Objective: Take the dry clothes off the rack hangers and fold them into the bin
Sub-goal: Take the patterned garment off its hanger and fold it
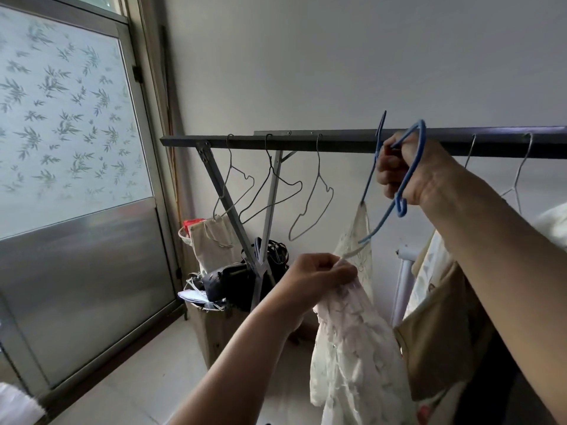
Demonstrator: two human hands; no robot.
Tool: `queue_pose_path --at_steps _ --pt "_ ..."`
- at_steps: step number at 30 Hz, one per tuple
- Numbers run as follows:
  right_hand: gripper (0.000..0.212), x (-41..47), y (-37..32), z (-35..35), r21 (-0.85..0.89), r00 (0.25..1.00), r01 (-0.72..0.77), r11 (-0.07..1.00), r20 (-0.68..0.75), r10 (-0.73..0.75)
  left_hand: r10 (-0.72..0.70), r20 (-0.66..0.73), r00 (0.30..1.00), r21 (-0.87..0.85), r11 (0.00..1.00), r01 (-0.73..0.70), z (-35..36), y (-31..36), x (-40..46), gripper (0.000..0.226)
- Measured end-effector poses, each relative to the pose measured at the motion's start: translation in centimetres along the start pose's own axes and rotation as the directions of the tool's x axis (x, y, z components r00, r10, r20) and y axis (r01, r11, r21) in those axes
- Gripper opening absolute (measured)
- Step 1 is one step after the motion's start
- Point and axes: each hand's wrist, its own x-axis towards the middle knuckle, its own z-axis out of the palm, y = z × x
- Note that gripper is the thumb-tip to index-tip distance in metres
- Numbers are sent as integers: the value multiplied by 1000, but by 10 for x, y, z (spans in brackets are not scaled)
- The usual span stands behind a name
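Observation:
A pale lace garment [352, 348] hangs from a blue hanger [412, 170] in front of the dark rack bar [306, 142]. My right hand [408, 170] grips the blue hanger near its hook, lifted just off the bar. My left hand [319, 273] pinches one thin strap of the garment below the hanger. The other strap still hangs on the hanger's far tip. More clothes [441, 317], cream and tan, hang at the right, partly hidden behind my right arm. No bin is in view.
Three bare wire hangers [310, 204] hang on the bar's left part, two more at the right. A cardboard box [214, 329] with bags and cables stands under the rack's left leg. A frosted glass door [76, 154] fills the left side.

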Motion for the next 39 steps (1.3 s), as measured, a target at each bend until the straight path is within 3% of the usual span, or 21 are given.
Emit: queue_pose_path --at_steps 4,6,11,15,18,21,23,25,26,28,30,33,36,39 --pt "39 -4 -10 4 15 998 -10 1000 69 9 -103 -98 990 -35 994 100 11 -3 18 11" --pt "38 -5 -10 3 8 997 -21 1000 69 21 -148 -138 979 -169 978 124 8 -8 22 12" --pt "32 -5 22 -2 -217 998 -57 974 18 62 -237 -109 965 -476 865 159 -16 -13 17 12" --pt "32 -6 49 -4 -284 997 -82 955 -23 79 -146 -117 982 -395 914 89 -38 -7 6 11" --pt "29 -5 59 -6 -297 997 -79 952 -47 68 -97 -148 984 -368 929 36 -49 -2 -4 25" --pt "22 -8 62 -6 -368 998 -36 929 -61 15 -96 -196 976 -362 932 19 -58 -1 -12 17" --pt "26 -14 64 -5 -640 987 23 768 -108 -120 -92 -242 966 -341 940 4 -61 2 -19 16" --pt "49 -24 70 -2 -924 909 75 376 -92 -407 -94 -281 955 -321 947 -2 -66 5 -25 19" --pt "51 -33 72 3 -950 833 175 257 4 -554 -91 -284 955 -318 948 -5 -68 6 -27 22" --pt "41 -53 74 22 -855 694 491 168 267 -669 -73 -269 960 -310 951 -14 -73 9 -32 28" --pt "37 -70 77 44 -690 688 687 229 516 -510 -38 -237 971 -298 954 -35 -78 12 -36 30" --pt "47 -78 90 71 -636 722 669 385 679 -133 24 -219 976 -322 942 -95 -86 14 -46 28" --pt "18 -74 103 84 -569 734 645 510 647 -207 88 -276 957 -212 966 -150 -94 17 -55 26" --pt "20 -72 106 98 -518 728 665 538 611 -311 163 -372 914 -68 977 -202 -105 13 -67 30"
